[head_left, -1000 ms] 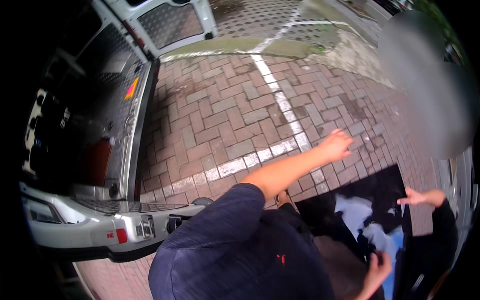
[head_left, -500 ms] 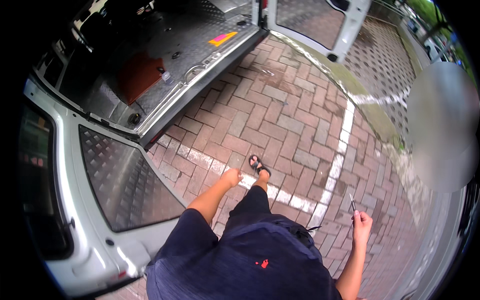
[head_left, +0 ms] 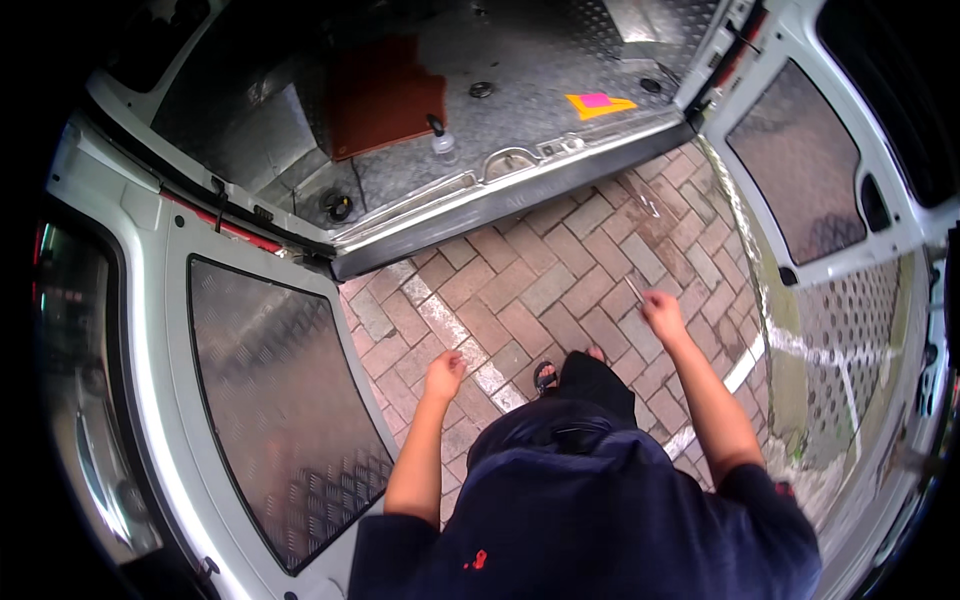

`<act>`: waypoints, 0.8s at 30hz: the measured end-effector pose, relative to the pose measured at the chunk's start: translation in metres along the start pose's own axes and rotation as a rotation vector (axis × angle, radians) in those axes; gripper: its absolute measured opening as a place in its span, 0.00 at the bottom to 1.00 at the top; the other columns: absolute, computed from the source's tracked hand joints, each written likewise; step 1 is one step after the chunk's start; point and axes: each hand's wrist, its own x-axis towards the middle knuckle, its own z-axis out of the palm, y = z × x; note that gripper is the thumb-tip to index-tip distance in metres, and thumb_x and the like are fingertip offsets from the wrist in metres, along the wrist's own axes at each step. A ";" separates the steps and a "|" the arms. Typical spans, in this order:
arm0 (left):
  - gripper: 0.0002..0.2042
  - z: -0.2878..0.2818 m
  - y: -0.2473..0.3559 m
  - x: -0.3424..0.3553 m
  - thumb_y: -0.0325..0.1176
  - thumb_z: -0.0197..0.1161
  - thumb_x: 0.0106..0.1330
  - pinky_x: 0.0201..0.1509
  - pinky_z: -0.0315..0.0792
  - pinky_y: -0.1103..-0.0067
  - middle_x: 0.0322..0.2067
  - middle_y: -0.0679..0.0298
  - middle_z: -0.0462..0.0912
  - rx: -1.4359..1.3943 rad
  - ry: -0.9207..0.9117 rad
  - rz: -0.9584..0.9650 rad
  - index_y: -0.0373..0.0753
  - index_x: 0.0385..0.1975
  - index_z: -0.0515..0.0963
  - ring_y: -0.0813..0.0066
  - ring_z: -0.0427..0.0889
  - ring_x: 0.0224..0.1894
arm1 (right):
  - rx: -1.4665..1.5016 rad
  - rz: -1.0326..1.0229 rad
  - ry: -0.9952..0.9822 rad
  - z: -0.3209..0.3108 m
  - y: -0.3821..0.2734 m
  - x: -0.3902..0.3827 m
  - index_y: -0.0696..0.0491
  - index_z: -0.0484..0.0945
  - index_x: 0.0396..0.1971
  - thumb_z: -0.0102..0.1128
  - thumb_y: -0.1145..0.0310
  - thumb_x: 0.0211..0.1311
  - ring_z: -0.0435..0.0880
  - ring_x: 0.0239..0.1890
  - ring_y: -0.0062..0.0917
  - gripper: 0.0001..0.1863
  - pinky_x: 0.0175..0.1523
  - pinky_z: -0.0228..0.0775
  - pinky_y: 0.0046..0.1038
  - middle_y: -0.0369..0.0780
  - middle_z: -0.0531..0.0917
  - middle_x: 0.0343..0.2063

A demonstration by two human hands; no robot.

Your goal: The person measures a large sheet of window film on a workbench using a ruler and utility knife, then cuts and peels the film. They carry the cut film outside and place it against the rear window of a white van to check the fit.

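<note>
My left hand point(head_left: 445, 376) hangs in front of me over the brick paving, beside the open left van door point(head_left: 290, 400). Its fingers are curled in, and nothing shows in them. Out ahead on the right, my right hand point(head_left: 660, 312) grips a slim tool point(head_left: 636, 290). The tool's thin, light end points away from me toward the van; its exact kind is too small to tell. Beyond both hands lies the open rear of a van with a metal floor point(head_left: 520, 130) and a dark sill point(head_left: 520, 200). Neither hand touches the van.
On the van floor are a red-brown mat point(head_left: 385, 95), a clear bottle with a black top point(head_left: 442, 140), a black ring point(head_left: 481, 90), a cable coil point(head_left: 336, 206), and a yellow-orange sheet point(head_left: 610, 107) with a pink piece on it. The right door point(head_left: 800, 160) stands open.
I have turned and stepped toward the van's rear, which now lies straight ahead. My right hand has come up and forward with the slim tool; the left stays curled.
</note>
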 end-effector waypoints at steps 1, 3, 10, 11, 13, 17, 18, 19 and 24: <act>0.15 -0.009 0.001 -0.005 0.35 0.68 0.64 0.48 0.80 0.68 0.39 0.49 0.88 0.042 0.090 -0.051 0.33 0.46 0.82 0.57 0.87 0.43 | 0.025 -0.024 -0.033 0.017 0.001 0.057 0.60 0.83 0.36 0.55 0.75 0.58 0.79 0.23 0.20 0.09 0.28 0.70 0.25 0.37 0.81 0.20; 0.14 -0.020 -0.012 -0.034 0.36 0.68 0.64 0.47 0.80 0.68 0.37 0.50 0.88 0.045 0.235 -0.193 0.33 0.44 0.83 0.57 0.88 0.41 | -0.103 0.009 -0.179 0.062 -0.036 0.164 0.62 0.84 0.38 0.56 0.76 0.59 0.83 0.24 0.22 0.11 0.29 0.73 0.27 0.41 0.84 0.23; 0.17 0.034 -0.046 -0.137 0.37 0.67 0.65 0.44 0.81 0.69 0.36 0.51 0.89 0.092 0.219 -0.539 0.31 0.47 0.81 0.59 0.88 0.39 | -0.584 -0.239 -0.093 0.238 -0.052 0.496 0.53 0.87 0.40 0.70 0.75 0.45 0.88 0.41 0.37 0.17 0.50 0.79 0.34 0.46 0.89 0.35; 0.16 0.054 -0.041 -0.154 0.37 0.67 0.65 0.43 0.81 0.70 0.35 0.52 0.89 0.054 0.228 -0.562 0.31 0.46 0.81 0.60 0.89 0.38 | -0.575 -0.171 -0.193 0.253 -0.055 0.532 0.52 0.88 0.40 0.68 0.74 0.47 0.88 0.44 0.38 0.17 0.52 0.79 0.33 0.45 0.89 0.36; 0.15 0.037 -0.022 -0.152 0.38 0.68 0.64 0.42 0.81 0.71 0.32 0.54 0.89 0.075 0.303 -0.504 0.33 0.44 0.82 0.62 0.89 0.36 | -0.536 -0.144 -0.116 0.270 -0.055 0.576 0.52 0.88 0.38 0.68 0.74 0.47 0.88 0.44 0.38 0.14 0.51 0.79 0.35 0.45 0.89 0.38; 0.14 0.036 0.085 -0.093 0.39 0.72 0.62 0.40 0.78 0.77 0.29 0.56 0.87 -0.308 0.191 -1.024 0.35 0.41 0.84 0.71 0.86 0.32 | -0.528 -0.099 -0.196 0.292 -0.071 0.642 0.52 0.83 0.50 0.60 0.73 0.56 0.86 0.48 0.45 0.19 0.54 0.77 0.41 0.50 0.87 0.44; 0.14 0.044 0.120 -0.092 0.36 0.72 0.63 0.41 0.79 0.77 0.30 0.58 0.88 -0.398 0.200 -1.065 0.34 0.43 0.83 0.73 0.86 0.34 | -0.895 -0.279 -0.219 0.313 -0.097 0.622 0.52 0.80 0.54 0.61 0.72 0.57 0.83 0.49 0.48 0.22 0.54 0.76 0.42 0.50 0.85 0.47; 0.14 0.051 0.148 -0.089 0.33 0.71 0.64 0.42 0.79 0.78 0.32 0.59 0.89 -0.358 0.260 -1.087 0.33 0.45 0.82 0.76 0.86 0.35 | -0.958 -0.683 -0.068 0.322 -0.110 0.593 0.54 0.79 0.51 0.61 0.73 0.57 0.81 0.48 0.49 0.20 0.54 0.74 0.43 0.50 0.83 0.46; 0.17 0.045 0.154 -0.028 0.41 0.67 0.67 0.45 0.80 0.70 0.36 0.56 0.89 -0.106 0.391 -0.873 0.34 0.47 0.81 0.64 0.88 0.39 | -0.674 -0.772 -1.081 0.301 -0.040 0.439 0.58 0.75 0.57 0.61 0.69 0.61 0.79 0.52 0.51 0.24 0.57 0.72 0.48 0.54 0.82 0.48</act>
